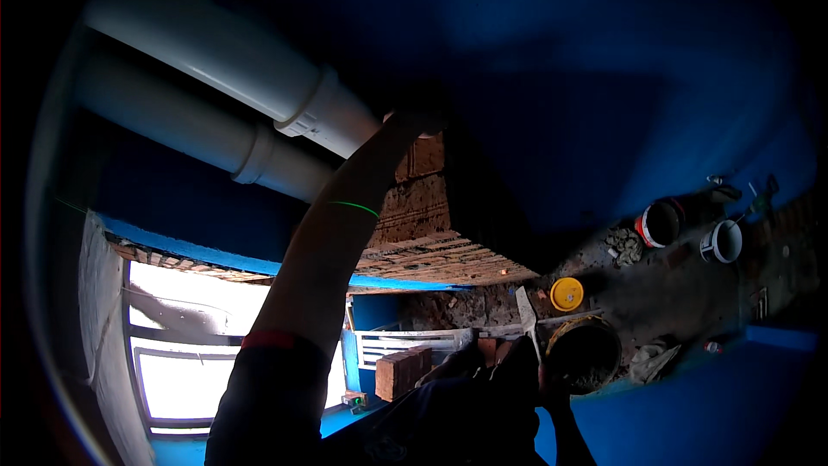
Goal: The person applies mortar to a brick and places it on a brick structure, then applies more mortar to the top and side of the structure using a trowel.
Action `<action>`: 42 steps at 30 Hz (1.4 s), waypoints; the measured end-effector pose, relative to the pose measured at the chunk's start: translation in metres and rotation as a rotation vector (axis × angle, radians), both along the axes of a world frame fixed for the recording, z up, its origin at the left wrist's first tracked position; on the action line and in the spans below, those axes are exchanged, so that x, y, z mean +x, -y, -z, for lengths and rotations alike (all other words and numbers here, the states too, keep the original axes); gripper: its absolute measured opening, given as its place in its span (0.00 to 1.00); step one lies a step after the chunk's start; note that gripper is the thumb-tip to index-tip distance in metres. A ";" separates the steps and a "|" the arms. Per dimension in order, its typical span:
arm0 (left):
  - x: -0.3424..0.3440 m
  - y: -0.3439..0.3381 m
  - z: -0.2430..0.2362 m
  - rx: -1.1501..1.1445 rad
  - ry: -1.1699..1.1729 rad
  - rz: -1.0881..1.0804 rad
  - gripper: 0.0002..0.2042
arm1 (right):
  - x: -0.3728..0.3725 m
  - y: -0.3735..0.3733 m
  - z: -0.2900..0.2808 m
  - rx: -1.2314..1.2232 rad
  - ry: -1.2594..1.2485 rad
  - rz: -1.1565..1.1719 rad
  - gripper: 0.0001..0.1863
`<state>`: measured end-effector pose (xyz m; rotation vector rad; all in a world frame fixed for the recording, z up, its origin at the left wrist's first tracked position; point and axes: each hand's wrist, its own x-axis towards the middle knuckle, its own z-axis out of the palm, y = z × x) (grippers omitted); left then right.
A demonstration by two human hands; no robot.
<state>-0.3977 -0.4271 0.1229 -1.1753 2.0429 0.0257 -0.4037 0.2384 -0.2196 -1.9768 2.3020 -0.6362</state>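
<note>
My left arm reaches up to the top of a brick column beside two pale plastic pipes (297,103). There, my left hand (414,123) is closed over a reddish brick (420,158), its fingers mostly lost in shadow. A green line of light crosses that forearm. Low at the right of my body, my right hand (550,390) is closed around the handle of a trowel (526,311), blade pointing up. The handle itself is hardly visible. Beside this hand stands a round dark bucket (585,352) with mortar-like material inside.
A yellow lid or bucket (567,294), a red-and-white bucket (660,224) and a white bucket (721,242) stand on the dirty floor. Stacked bricks (402,373) lie below my left arm, near a small device with a green light (354,399). Bright windows (190,380) are at left.
</note>
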 end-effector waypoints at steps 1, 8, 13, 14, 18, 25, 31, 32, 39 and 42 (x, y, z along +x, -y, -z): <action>0.000 -0.005 -0.005 0.000 0.005 -0.002 0.36 | 0.000 0.002 0.000 0.002 0.011 -0.019 0.27; -0.025 -0.062 -0.050 -0.158 -0.046 -0.036 0.37 | -0.002 0.002 -0.001 0.273 0.333 -0.025 0.26; 0.002 -0.047 -0.026 -0.231 -0.182 0.211 0.36 | 0.013 0.012 0.018 -0.089 0.387 0.060 0.25; -0.003 -0.048 -0.026 -0.237 -0.195 0.215 0.36 | 0.015 0.010 0.033 -0.094 0.379 0.071 0.25; 0.010 -0.050 -0.039 -0.188 -0.282 0.145 0.35 | 0.018 0.032 0.046 0.256 0.305 0.187 0.23; 0.086 -0.106 -0.055 -0.243 -0.667 0.398 0.33 | -0.046 0.129 -0.139 0.071 1.218 0.063 0.16; 0.096 -0.132 -0.059 -0.119 -0.803 0.399 0.35 | -0.103 0.265 -0.275 0.044 2.329 -0.088 0.27; 0.097 -0.131 -0.053 -0.124 -0.808 0.392 0.35 | -0.105 0.288 -0.275 0.029 2.316 -0.139 0.27; 0.105 -0.130 -0.046 -0.214 -0.693 0.237 0.34 | -0.093 0.377 -0.296 0.124 2.418 -0.282 0.25; 0.103 -0.127 -0.047 -0.160 -0.727 0.260 0.34 | -0.098 0.377 -0.299 0.148 2.387 -0.290 0.22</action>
